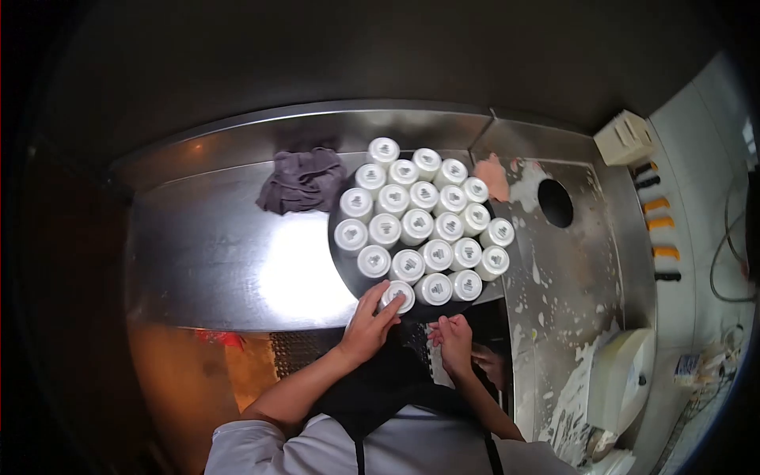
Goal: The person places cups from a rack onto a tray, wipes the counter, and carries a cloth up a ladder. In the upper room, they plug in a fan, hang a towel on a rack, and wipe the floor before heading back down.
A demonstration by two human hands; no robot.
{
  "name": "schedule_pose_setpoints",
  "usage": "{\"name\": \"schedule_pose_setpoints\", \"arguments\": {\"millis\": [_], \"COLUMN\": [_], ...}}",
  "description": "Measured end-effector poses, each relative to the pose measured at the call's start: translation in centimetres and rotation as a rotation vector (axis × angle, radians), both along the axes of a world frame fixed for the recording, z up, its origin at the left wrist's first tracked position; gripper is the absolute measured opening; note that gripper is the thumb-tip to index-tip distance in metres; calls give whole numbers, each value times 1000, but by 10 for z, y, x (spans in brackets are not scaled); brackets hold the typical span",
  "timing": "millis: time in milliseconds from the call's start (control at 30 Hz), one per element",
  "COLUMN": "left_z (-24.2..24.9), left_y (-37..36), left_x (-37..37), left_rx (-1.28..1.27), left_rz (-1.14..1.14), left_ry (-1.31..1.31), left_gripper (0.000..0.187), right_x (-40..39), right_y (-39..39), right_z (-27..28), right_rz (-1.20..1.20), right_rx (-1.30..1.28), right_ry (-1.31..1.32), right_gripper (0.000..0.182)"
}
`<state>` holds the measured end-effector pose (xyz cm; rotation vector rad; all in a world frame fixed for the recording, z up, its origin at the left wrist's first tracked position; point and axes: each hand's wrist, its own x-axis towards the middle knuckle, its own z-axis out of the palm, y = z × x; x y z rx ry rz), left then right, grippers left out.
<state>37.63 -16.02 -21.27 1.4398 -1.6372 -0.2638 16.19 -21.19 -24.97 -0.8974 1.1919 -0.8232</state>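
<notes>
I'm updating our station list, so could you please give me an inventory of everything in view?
Cups: about two dozen, white, upside down on the tray
Tray: one, dark, under the cups
Dark cloth: one, purple-grey, left of the cups
Pink cloth: one, pink, beyond the cups' right side
Steel counter: one, silver, beneath the tray and leftward
Round opening: one, black, in the wet steel surface at right
Handles: several, orange and black, right edge
Bulky container: one, cream, lower right
Far-right clutter: too blurred to count
Left hand: one, touching the nearest cup
Right hand: one, curled, below the tray
</notes>
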Motion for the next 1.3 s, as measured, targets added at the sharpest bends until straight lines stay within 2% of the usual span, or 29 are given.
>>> {"name": "schedule_pose_setpoints", "arguments": {"millis": [67,167,233,267,300,333,367,433,500,533,567,600,633,667,700,767,800,833,900,933,1000,1033,1067,1100,1133,1200,1233,1267,1300], "left_z": [9,22,23,32,63,78,75,54,32,39,36,34,31,30,39,68,75,82,103,41,-30,-41,-53,-72,-93,-72,-59,-35,-36], "left_y": [6,21,14,-1,-23,-52,-81,-125,-136,-134,-126,-113,-96,-68,-31,67,120,173,272,330,404,430,454,473,491,533,554,580,598], "left_x": [1,9,47,73,98,124,154,195,222,222,227,233,241,246,246,227,213,197,170,161,177,182,178,180,193,217,230,250,268], "left_rx": [-29,-151,-329,-265,-93,-142,-166,8,366,342,319,291,255,75,3,-182,-219,-270,-433,-397,-313,-278,-227,-289,-360,-662,-824,-417,-232], "left_rz": [69,224,355,458,588,681,739,854,743,775,819,866,925,1005,952,849,885,908,647,782,998,1080,1166,1170,1168,1034,968,1153,1263], "left_ry": [-86,0,-168,-216,-165,-168,-209,-412,-364,-343,-218,-86,50,159,393,856,939,1019,1492,1298,1044,993,958,1033,1086,1416,1567,1279,1066], "left_gripper": [67,76,59,48,45,48,57,63,67,48,40,32,24,17,16,16,13,14,30,36,42,42,41,41,41,38,38,40,39], "right_x": [-4,-29,-44,-48,-44,-36,-29,-14,-1,12,18,20,31,48,65,84,93,117,150,176,221,241,270,301,328,374,391,417,437], "right_y": [3,5,5,4,0,-3,-6,-1,16,17,22,25,22,23,30,45,52,53,79,101,143,164,192,219,243,287,300,316,327], "right_z": [11,13,0,-12,-23,-36,-50,-97,-148,-151,-150,-147,-127,-107,-97,-76,-65,-47,-57,-39,-63,-74,-47,-18,-4,18,12,23,34], "right_rz": [102,399,627,710,852,989,1119,1310,1470,1546,1621,1585,1637,1694,1753,1607,1529,1690,1648,1584,1537,1536,1608,1682,1776,1907,1923,1987,2048], "right_rx": [8,119,120,158,128,95,63,165,172,119,67,354,251,137,16,138,194,-98,-189,-263,-221,-224,-208,-107,-172,-228,-100,-102,-99], "right_ry": [48,116,58,-50,-46,-44,-43,9,-60,-140,-217,-72,16,97,168,188,193,315,226,318,168,71,335,344,330,280,181,132,90], "right_gripper": [18,19,21,21,20,19,18,17,16,17,18,20,18,16,14,17,19,17,19,23,22,21,21,22,23,24,24,25,26]}}
